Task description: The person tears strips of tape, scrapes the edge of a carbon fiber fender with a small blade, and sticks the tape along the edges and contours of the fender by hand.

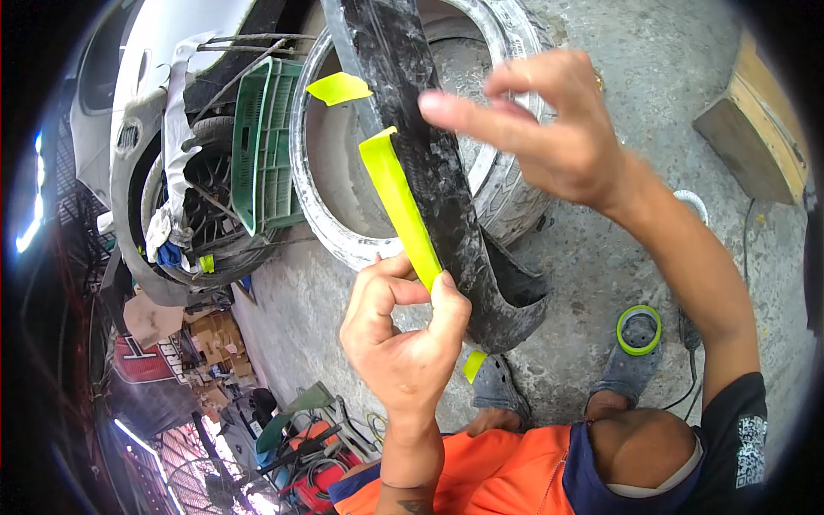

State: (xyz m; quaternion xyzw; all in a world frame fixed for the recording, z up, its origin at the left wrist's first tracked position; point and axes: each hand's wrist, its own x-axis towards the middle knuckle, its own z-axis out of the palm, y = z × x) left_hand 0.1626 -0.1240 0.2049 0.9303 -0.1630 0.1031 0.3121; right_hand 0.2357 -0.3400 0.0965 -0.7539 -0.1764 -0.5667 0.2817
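A long black part (429,180) with whitish smudges lies across a tire (316,189). My left hand (408,335) pinches the lower end of a bright yellow tape strip (399,202), which runs along the part's left edge. The strip's upper end curls slightly. Another short yellow piece (339,88) sticks out from the part's edge higher up. My right hand (549,129) is over the part's right side, its index finger stretched out toward the black surface and its other fingers bent, with nothing seen in it; it is slightly blurred.
A green crate (266,146) and a car (129,120) with a wheel are at the left. A yellow tape roll (639,330) rests by my shoe at the lower right. A wooden box (755,124) stands at the upper right. Tools and hoses (322,446) lie at the bottom.
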